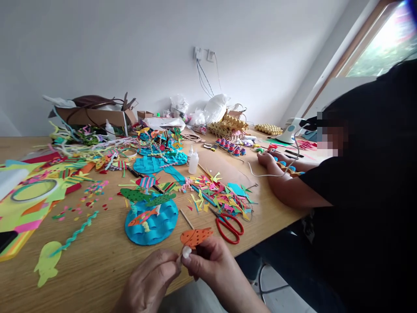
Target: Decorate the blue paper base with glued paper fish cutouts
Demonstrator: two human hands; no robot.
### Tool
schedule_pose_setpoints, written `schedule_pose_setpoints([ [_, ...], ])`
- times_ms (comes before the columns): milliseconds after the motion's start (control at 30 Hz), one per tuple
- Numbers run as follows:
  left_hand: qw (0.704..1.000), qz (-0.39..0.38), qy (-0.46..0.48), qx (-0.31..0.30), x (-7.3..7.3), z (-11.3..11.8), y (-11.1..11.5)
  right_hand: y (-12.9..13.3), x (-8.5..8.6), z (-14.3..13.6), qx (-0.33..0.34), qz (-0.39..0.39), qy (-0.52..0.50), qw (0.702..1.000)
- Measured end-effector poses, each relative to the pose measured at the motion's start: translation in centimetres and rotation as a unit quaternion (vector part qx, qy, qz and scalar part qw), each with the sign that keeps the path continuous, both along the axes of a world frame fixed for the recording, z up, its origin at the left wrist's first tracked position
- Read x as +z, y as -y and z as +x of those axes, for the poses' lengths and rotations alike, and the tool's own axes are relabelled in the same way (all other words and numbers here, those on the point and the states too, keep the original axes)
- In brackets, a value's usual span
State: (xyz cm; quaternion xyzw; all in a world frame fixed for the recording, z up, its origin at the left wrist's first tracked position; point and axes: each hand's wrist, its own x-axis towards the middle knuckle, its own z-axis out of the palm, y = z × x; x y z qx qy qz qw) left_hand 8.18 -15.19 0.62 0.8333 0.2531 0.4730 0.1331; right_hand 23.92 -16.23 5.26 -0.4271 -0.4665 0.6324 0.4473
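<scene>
An orange paper fish [196, 237] with dark dots is in my right hand [211, 260], whose thumb and fingers are closed at its lower edge. By that thumb's tip is a small white lump [186, 252]; its material is unclear. My left hand [153, 278] is closed in a pinch touching the right fingertips, and what it grips, if anything, is hidden. Beyond my hands lies a round blue disc [137, 234] with wavy paper strips, bearing green shapes and another orange fish. Red-handled scissors [230, 228] rest to the right, and a thin stick [186, 218] lies behind the held fish.
A yellow paper fish [48, 263] touches a twisted turquoise strip at left. Paper scraps [230, 198], glue bottles [193, 163] and more blue discs [148, 164] spread across the table. At right, a co-worker's arm [286, 187] rests on the table near a white lamp [289, 130].
</scene>
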Motion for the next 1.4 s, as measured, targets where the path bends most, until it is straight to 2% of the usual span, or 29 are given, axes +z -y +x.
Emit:
schedule_pose_setpoints([
  [133,0.999,0.008,-0.031,-0.005,-0.1,0.1,-0.3,-0.3,0.2,0.5,-0.023,-0.012,-0.016,1.000],
  [233,0.999,0.019,-0.030,0.001,0.2,0.3,-0.3,-0.6,0.5,1.1,-0.035,0.013,-0.008,0.999],
  [333,0.998,0.046,-0.010,0.041,0.8,0.4,-0.4,-0.8,0.6,1.4,-0.058,0.033,-0.004,0.998],
  [433,0.995,0.072,0.002,0.074,1.1,0.3,-0.5,-0.8,0.5,1.1,-0.031,0.012,-0.019,0.999],
  [500,0.994,0.078,-0.004,0.071,1.2,0.3,-0.5,-0.7,0.3,0.6,-0.011,-0.007,-0.025,1.000],
  [633,0.995,0.071,-0.015,0.065,1.0,0.2,-0.6,-0.9,-0.1,-0.2,-0.023,-0.013,-0.016,1.000],
  [933,0.996,0.069,-0.007,0.055,1.1,0.2,-0.3,-1.0,0.1,-0.2,-0.015,-0.004,0.068,0.998],
  [1133,0.996,0.065,-0.001,0.060,0.2,0.1,-0.4,-1.1,0.2,-0.1,-0.024,0.011,0.058,0.998],
  [1267,0.990,0.084,-0.031,0.109,-0.2,-0.4,-0.1,-2.2,0.1,0.3,-0.066,0.051,0.044,0.996],
  [1333,0.986,0.092,-0.044,0.130,0.3,-1.1,0.3,-3.3,-0.2,0.4,-0.078,0.076,0.046,0.993],
  [1400,0.984,0.096,-0.050,0.141,1.2,-2.1,0.5,-4.6,-0.6,0.1,-0.063,0.100,0.046,0.992],
])
